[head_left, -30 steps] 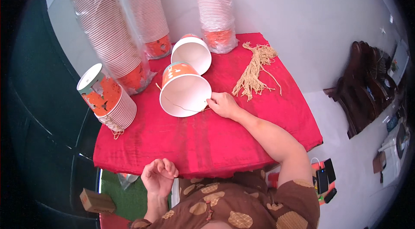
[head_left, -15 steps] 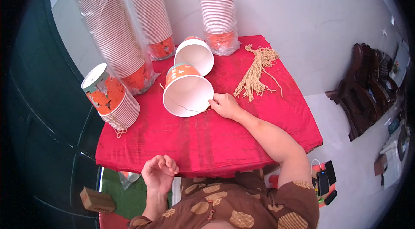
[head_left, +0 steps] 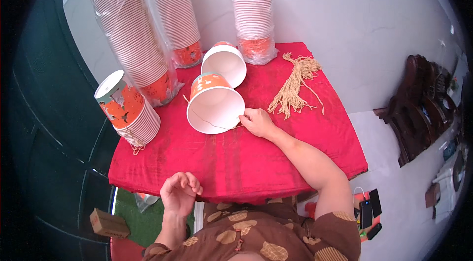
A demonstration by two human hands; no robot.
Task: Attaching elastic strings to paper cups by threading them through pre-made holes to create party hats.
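Note:
A white-lined paper bucket (head_left: 216,113) with an orange printed side lies tipped on the red-covered table, its mouth facing me. A thin tan cord (head_left: 213,124) hangs across the mouth from its left side to the right rim. At that rim my right hand (head_left: 257,122) pinches the cord, fingertips touching the edge; the exact grip is partly hidden. My left hand (head_left: 180,193) is raised by the table's front edge, fingers loosely curled and apart, with nothing visible in it. Just behind lies a second paper bucket (head_left: 231,66), mouth also toward me.
A bundle of tan cords (head_left: 295,83) lies on the right of the red cloth (head_left: 315,138). An upside-down bucket stack (head_left: 129,108) with cords leans at the left. Tall plastic-wrapped stacks (head_left: 130,29) stand at the back. A cardboard box (head_left: 109,223) sits on the floor.
The whole view has shifted slightly. My right hand stays at the bucket's rim, and my left hand is still raised by the table edge with almost the same curl.

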